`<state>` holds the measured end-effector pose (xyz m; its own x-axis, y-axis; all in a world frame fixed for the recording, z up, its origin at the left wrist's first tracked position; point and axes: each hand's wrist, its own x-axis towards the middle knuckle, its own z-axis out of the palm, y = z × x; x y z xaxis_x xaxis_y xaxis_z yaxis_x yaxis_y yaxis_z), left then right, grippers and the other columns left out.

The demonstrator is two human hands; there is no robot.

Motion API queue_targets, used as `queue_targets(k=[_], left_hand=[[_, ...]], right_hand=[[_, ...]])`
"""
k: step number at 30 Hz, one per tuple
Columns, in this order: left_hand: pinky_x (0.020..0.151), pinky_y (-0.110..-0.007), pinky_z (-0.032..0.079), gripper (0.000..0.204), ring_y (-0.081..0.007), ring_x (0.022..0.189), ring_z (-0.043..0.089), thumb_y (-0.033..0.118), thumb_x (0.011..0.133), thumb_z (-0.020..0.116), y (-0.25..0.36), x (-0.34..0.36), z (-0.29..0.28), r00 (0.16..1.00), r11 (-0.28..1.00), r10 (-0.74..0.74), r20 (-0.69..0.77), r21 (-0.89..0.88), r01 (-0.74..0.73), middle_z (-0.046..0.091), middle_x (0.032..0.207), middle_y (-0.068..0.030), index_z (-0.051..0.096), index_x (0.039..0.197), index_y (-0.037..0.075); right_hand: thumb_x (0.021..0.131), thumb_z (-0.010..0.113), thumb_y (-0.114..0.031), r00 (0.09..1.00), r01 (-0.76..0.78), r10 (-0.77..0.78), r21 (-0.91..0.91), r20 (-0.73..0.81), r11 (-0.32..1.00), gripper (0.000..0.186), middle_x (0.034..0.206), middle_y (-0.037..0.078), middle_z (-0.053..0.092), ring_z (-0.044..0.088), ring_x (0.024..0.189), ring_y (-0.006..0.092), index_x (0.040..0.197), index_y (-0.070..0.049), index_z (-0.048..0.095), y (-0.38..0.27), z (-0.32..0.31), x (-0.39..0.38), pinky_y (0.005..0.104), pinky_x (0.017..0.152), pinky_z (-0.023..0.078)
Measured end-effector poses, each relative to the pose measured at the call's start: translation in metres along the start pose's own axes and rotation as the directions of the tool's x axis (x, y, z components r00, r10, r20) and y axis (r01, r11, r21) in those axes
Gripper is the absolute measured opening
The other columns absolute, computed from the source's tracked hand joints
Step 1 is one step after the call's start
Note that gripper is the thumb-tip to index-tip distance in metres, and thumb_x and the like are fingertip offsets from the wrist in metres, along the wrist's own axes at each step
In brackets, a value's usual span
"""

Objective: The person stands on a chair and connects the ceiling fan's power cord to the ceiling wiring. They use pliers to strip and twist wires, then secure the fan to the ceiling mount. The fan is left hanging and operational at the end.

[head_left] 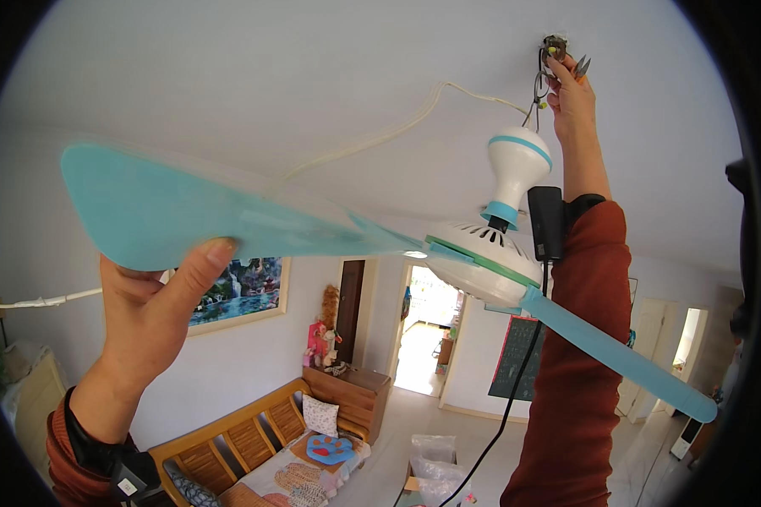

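My left hand [165,313] grips a turquoise fan blade [177,207] from below, thumb pressed to its edge. The blade joins a white fan motor [482,270] with a green band; another blade [617,355] slopes down to the right. Above it, the white and turquoise canopy [516,165] hangs by dark wires under a ceiling fitting [555,46]. My right hand [571,97] reaches up to that fitting, fingers closed round small pliers or cutters [582,68], fingertips at the fitting; exactly what they pinch is unclear. A black box-like device [545,223] is beside my right forearm.
A pale cable [364,137] crosses below the ceiling. Below stand a wooden sofa [220,435] with cushions, a brown cabinet [364,389] with toys, and plastic-wrapped items [433,456]. A framed picture [237,291] hangs on the wall; a doorway [418,338] and blackboard [511,372] are behind.
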<state>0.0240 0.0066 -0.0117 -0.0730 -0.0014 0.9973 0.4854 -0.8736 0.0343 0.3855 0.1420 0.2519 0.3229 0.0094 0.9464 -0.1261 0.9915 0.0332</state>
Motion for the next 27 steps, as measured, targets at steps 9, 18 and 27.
queue_targets(k=[9, 18, 27], left_hand=[[0.045, -0.018, 0.034, 0.015, -0.0044, 0.054, 0.041, 0.016, 0.083, 0.066, 0.002, 0.003, 0.007, 0.999, 0.998, -0.011, 0.052, -0.063, 0.014, 0.056, 0.085, -0.002, 0.061, 0.089, 0.002], [0.045, -0.018, 0.034, 0.017, -0.0044, 0.055, 0.042, 0.016, 0.082, 0.068, 0.013, 0.004, 0.014, 0.999, 0.997, -0.041, 0.024, -0.06, 0.042, 0.056, 0.084, -0.0018, 0.06, 0.088, 0.003], [0.045, -0.019, 0.034, 0.014, -0.0046, 0.054, 0.042, 0.015, 0.083, 0.067, 0.009, 0.004, 0.005, 0.998, 0.997, -0.053, 0.034, -0.046, 0.055, 0.056, 0.083, -0.0012, 0.061, 0.088, 0.003]], right_hand=[[0.088, 0.057, -0.033, 0.968, 0.04, 0.086, -0.485, 0.236, 0.874, 0.024, 0.081, -0.005, 0.054, 0.044, 0.064, 0.0043, 0.103, -0.015, 0.059, -0.022, -0.019, 0.0, 0.0208, 0.05, 0.034], [0.092, 0.042, -0.044, 0.935, 0.352, -0.138, -0.895, 0.326, 0.273, 0.039, 0.088, 0.012, 0.064, 0.06, 0.085, 0.0319, 0.114, -0.012, 0.049, -0.015, -0.021, 0.023, 0.0422, 0.071, 0.045], [0.091, 0.042, -0.029, 0.967, 0.162, 0.04, -0.728, 0.252, 0.666, 0.03, 0.078, 0.005, 0.06, 0.049, 0.053, 0.0131, 0.113, -0.011, 0.051, -0.03, -0.008, 0.001, 0.0273, 0.054, 0.043]])
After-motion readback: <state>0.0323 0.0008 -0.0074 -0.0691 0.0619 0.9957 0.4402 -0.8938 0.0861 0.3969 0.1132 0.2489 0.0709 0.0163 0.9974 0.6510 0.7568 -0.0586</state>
